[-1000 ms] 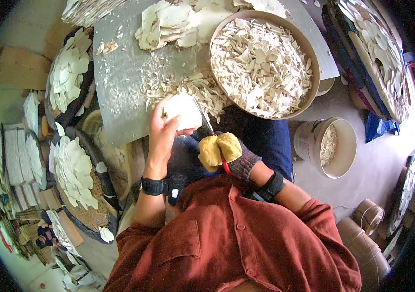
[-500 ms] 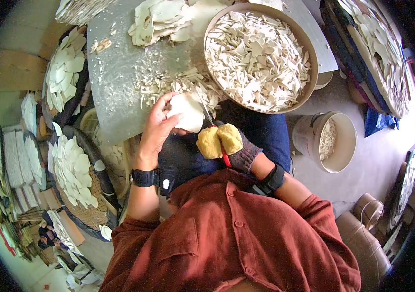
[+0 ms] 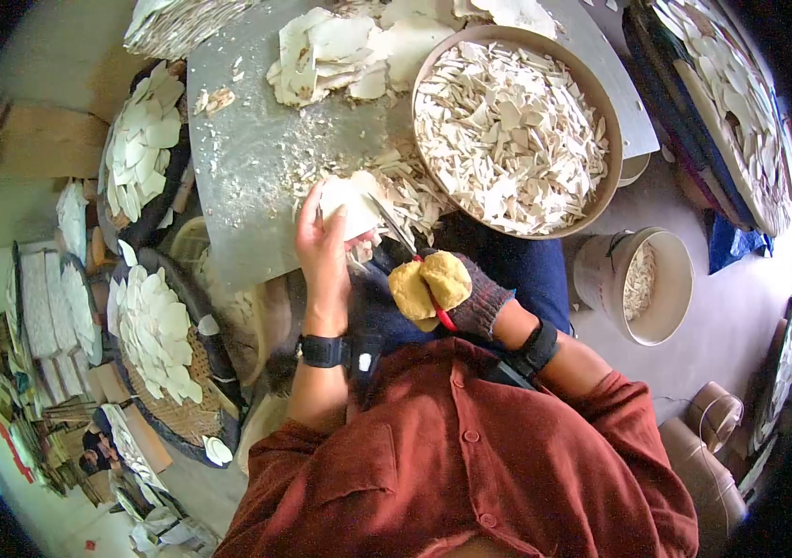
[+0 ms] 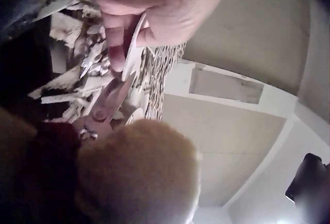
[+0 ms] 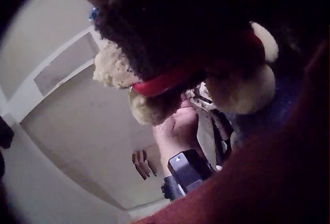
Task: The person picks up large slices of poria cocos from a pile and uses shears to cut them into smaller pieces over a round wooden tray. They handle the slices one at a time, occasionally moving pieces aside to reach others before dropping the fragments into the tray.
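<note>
My bare left hand point(image 3: 323, 251) pinches a flat white slice point(image 3: 349, 206) between thumb and fingers, above the near edge of the metal table. In the left wrist view, the slice point(image 4: 135, 53) stands edge-on in the fingers, with the blades point(image 4: 111, 100) meeting its lower end. My right hand point(image 3: 484, 299), in a dark knitted glove, grips shears point(image 3: 403, 236) with red handles. Thick yellow foam padding point(image 3: 447, 279) wraps those handles. The shears' blades point up and left, at the slice's right edge. In the right wrist view, the glove point(image 5: 149, 33) hides most of the grip.
A wide round pan point(image 3: 615, 153) full of cut white strips stands on the metal table point(image 3: 238, 205). Loose scraps point(image 3: 415, 200) lie beside it, with stacked white sheets point(image 3: 331, 56) behind. A bucket point(image 3: 600, 279) with strips stands at right. Slices point(image 3: 154, 325) cover trays at left.
The head view has shifted, moving the scene slightly right and down. The slice has turned in the left fingers, and the shears' blades now overlap its right edge. Both grips are kept.
</note>
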Motion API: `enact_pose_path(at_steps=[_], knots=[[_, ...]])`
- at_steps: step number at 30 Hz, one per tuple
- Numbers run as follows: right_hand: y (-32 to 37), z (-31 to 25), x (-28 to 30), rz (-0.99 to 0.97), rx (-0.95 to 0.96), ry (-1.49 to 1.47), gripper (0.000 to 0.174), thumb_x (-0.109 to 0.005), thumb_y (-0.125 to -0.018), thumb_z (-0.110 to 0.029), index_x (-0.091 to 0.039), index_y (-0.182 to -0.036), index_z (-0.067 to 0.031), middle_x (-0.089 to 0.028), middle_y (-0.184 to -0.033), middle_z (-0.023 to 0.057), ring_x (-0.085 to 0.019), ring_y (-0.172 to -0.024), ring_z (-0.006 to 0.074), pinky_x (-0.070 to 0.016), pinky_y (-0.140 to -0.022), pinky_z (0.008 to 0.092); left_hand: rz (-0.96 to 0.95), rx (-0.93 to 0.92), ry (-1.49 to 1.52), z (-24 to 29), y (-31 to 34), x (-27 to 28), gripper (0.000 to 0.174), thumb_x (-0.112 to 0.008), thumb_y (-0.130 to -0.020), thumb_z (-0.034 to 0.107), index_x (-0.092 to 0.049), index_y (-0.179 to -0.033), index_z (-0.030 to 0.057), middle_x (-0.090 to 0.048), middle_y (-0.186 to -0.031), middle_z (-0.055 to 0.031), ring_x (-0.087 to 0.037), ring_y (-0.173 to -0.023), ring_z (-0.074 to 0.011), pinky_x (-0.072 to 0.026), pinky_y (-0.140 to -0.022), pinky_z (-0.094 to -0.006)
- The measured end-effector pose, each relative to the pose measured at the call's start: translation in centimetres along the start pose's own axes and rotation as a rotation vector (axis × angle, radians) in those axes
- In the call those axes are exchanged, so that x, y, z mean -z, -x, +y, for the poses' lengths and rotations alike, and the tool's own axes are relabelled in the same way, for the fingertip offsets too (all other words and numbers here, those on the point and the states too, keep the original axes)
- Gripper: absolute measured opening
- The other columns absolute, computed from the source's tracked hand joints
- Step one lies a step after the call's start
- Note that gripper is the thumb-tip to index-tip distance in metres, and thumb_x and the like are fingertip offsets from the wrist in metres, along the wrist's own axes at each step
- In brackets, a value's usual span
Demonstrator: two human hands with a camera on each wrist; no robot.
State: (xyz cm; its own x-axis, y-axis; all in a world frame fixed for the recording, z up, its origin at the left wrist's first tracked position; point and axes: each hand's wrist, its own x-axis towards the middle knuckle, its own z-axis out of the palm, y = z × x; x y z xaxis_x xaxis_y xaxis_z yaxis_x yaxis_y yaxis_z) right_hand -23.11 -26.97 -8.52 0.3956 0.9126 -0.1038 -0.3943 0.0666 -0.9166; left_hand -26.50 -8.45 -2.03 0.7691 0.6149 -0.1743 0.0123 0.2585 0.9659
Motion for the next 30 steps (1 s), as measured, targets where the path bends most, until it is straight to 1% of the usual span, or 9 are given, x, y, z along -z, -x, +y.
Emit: enact_pose_path(at_steps=[4, 5, 8, 10, 15, 18, 21, 24, 30], knots=[[-1.5, -1.5, -0.5, -0.192, -0.002, -0.673, 0.021, -0.049, -0.089, -0.011, -0.059, -0.100, 0.0032, -0.063, -0.099, 0.0131, -0.061, -0.091, 0.0199, -0.0496, -0.080, 0.0302, -0.170, 0.128, -0.057, 1.7, -1.5, 1.0, 0.047, -0.049, -0.085, 0.002, -0.036, -0.130, 0.0031, -0.057, -0.108, -0.0120, -0.063, -0.085, -0.0218, -0.0566, -0.061, -0.0309], [-1.8, -2.2, -0.2, -0.092, 0.105, 0.008, 0.024, -0.046, -0.090, -0.014, -0.059, -0.098, 0.0051, -0.063, -0.096, 0.0140, -0.062, -0.089, 0.0204, -0.0494, -0.078, 0.0303, -0.217, 0.166, -0.035, 2.0, -1.3, 0.6, 0.047, -0.048, -0.086, 0.002, -0.036, -0.131, 0.0032, -0.058, -0.109, -0.0119, -0.063, -0.085, -0.0216, -0.0569, -0.061, -0.0307], [-2.1, -2.7, -1.4, 0.037, -0.025, -0.326, 0.025, -0.047, -0.090, -0.016, -0.059, -0.097, 0.0053, -0.063, -0.096, 0.0134, -0.062, -0.089, 0.0198, -0.0494, -0.077, 0.0301, -0.221, 0.131, -0.034, 1.9, -1.7, 0.8, 0.047, -0.047, -0.086, 0.002, -0.036, -0.131, 0.0032, -0.057, -0.109, -0.0118, -0.063, -0.084, -0.0213, -0.0570, -0.062, -0.0308], [-2.1, -1.8, -1.0, 0.028, -0.028, -0.159, 0.025, -0.051, -0.088, -0.020, -0.058, -0.101, 0.0014, -0.063, -0.099, 0.0114, -0.061, -0.091, 0.0185, -0.0483, -0.081, 0.0299, -0.223, 0.154, -0.080, 2.0, -1.9, 1.0, 0.046, -0.047, -0.086, 0.002, -0.037, -0.131, 0.0036, -0.058, -0.108, -0.0118, -0.064, -0.083, -0.0205, -0.0565, -0.061, -0.0296], [-1.8, -0.4, -0.8, 0.001, -0.112, -0.311, 0.023, -0.055, -0.086, -0.019, -0.058, -0.105, -0.0058, -0.062, -0.102, 0.0090, -0.059, -0.096, 0.0186, -0.0459, -0.087, 0.0294, -0.236, 0.176, -0.107, 1.9, -2.3, 1.6, 0.045, -0.047, -0.086, 0.003, -0.038, -0.130, 0.0044, -0.059, -0.107, -0.0118, -0.064, -0.082, -0.0199, -0.0560, -0.061, -0.0283], [-1.8, -0.4, -1.2, -0.048, -0.121, -0.782, 0.020, -0.058, -0.085, -0.017, -0.059, -0.102, -0.0057, -0.063, -0.099, 0.0092, -0.059, -0.094, 0.0189, -0.0466, -0.086, 0.0291, -0.256, 0.175, -0.140, 2.3, -2.3, 1.6, 0.046, -0.047, -0.086, 0.003, -0.037, -0.131, 0.0042, -0.058, -0.107, -0.0117, -0.064, -0.081, -0.0197, -0.0560, -0.060, -0.0280], [-2.5, 0.1, -0.9, 0.003, 0.002, -0.298, 0.027, -0.053, -0.089, -0.020, -0.058, -0.100, 0.0037, -0.063, -0.098, 0.0107, -0.061, -0.089, 0.0180, -0.0491, -0.080, 0.0297, -0.263, 0.165, -0.139, 2.7, -2.1, 1.6, 0.047, -0.047, -0.085, 0.002, -0.037, -0.131, 0.0030, -0.058, -0.108, -0.0113, -0.064, -0.081, -0.0192, -0.0560, -0.060, -0.0276], [-2.1, -2.2, -1.2, 0.115, -0.031, 0.053, 0.027, -0.052, -0.089, -0.021, -0.058, -0.100, 0.0026, -0.063, -0.099, 0.0108, -0.061, -0.090, 0.0173, -0.0486, -0.080, 0.0288, -0.295, 0.186, -0.123, 1.6, -1.4, 1.3, 0.049, -0.048, -0.084, 0.002, -0.036, -0.131, 0.0016, -0.058, -0.108, -0.0111, -0.064, -0.081, -0.0188, -0.0561, -0.060, -0.0276], [-1.2, -1.0, -1.1, 0.170, -0.112, -0.033, 0.022, -0.052, -0.088, -0.023, -0.061, -0.094, -0.0031, -0.064, -0.091, 0.0096, -0.061, -0.086, 0.0186, -0.0483, -0.075, 0.0298, -0.343, 0.254, -0.166, 1.6, -1.2, 1.7, 0.045, -0.049, -0.083, 0.001, -0.041, -0.127, 0.0028, -0.058, -0.105, -0.0101, -0.063, -0.080, -0.0166, -0.0547, -0.058, -0.0264]])
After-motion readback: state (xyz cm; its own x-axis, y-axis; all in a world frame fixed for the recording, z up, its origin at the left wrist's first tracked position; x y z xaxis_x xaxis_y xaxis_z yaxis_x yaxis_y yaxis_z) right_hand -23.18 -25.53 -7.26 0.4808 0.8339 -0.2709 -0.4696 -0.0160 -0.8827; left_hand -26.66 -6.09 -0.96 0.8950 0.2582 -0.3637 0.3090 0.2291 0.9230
